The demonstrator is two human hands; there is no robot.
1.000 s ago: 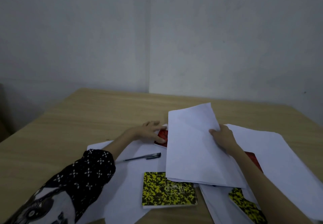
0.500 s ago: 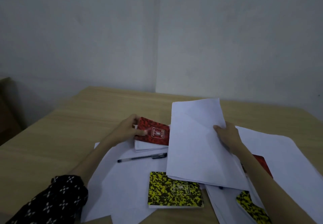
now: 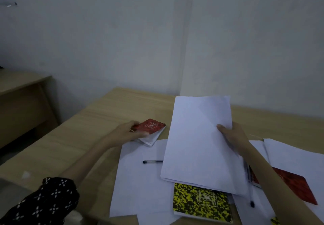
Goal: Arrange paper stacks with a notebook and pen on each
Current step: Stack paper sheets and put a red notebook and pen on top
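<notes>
Head view. The left hand (image 3: pixel 128 132) grips a small red-covered notebook (image 3: pixel 151 130), lifted at the far-left edge of the loose white sheets (image 3: pixel 140 181). The right hand (image 3: pixel 233 138) pinches a raised stack of white paper (image 3: pixel 198 144), its lower edge overlapping a yellow-and-black mottled notebook (image 3: pixel 200 202). A dark pen (image 3: pixel 152 161) lies between. Bare light wooden tabletop (image 3: pixel 98 119) extends left and beyond.

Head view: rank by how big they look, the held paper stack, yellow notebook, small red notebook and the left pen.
1. held paper stack
2. yellow notebook, partly covered by the stack
3. small red notebook, farther away, so unsure
4. left pen, partly hidden
</notes>
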